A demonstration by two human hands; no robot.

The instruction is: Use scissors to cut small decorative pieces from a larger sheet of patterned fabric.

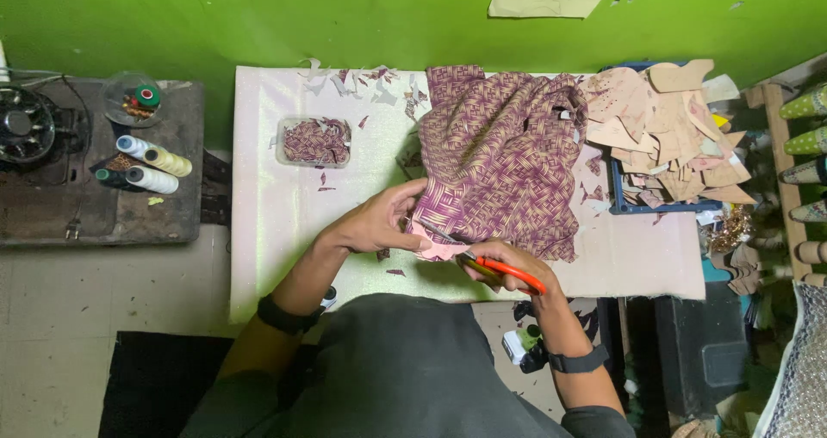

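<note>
Right hand [508,261] clenched on orange-handled scissors [491,270], blades at a pink pattern piece [435,244] | left hand [383,223] pinning that piece and the purple woven fabric [504,158] flat, steadying the cut | fabric heaped mid-table [276,257] | scrap tub [314,141] left, tray of cut pieces [663,136] right, within reach.

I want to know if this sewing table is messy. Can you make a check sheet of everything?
Surface: pale pink table, dotted with fabric scraps.
Job's things: purple woven-pattern fabric; orange-handled scissors cutting its edge.
Clutter: clear tub of scraps; blue tray heaped with tan cut-out pieces.
Hands: left hand holds the fabric; right hand grips the scissors.
Cables: nothing seen.
Surroundings: green wall; thread spools on a dark side table.
</note>
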